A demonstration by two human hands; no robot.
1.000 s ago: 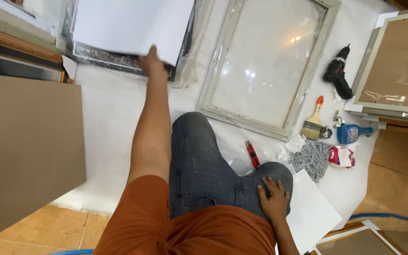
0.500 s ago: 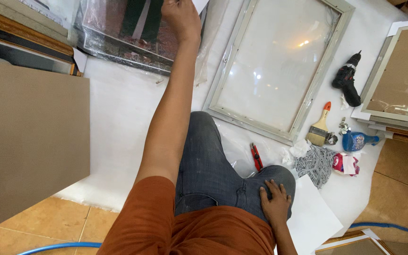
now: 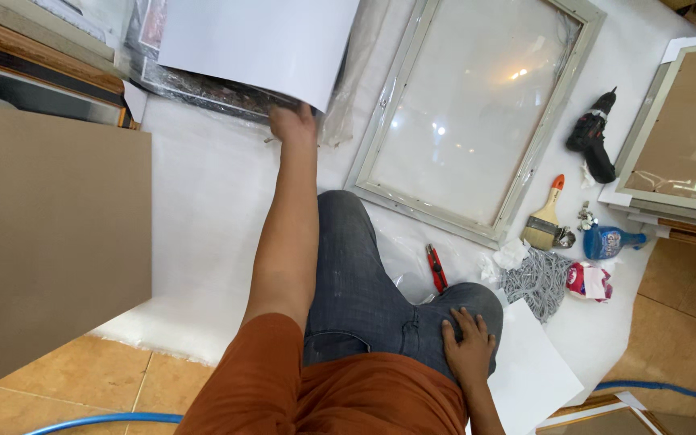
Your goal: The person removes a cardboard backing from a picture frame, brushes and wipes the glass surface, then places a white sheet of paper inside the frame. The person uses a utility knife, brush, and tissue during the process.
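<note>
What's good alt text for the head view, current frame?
Seen from above, a kneeling person's left hand grips the lower edge of a large white sheet over a plastic-wrapped picture, while the right hand rests on their knee. A grey frame, brush, red cutter and drill lie nearby.

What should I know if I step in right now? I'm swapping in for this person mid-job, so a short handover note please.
Left hand: stretched forward, gripping the edge of a large white sheet held over a plastic-wrapped picture.
Right hand: flat on the knee, holding nothing.
Nearby on the white floor covering: glazed frame, red cutter, brush, drill.
Done: sheet in hand.
Left: the frame looks unfilled.
</note>
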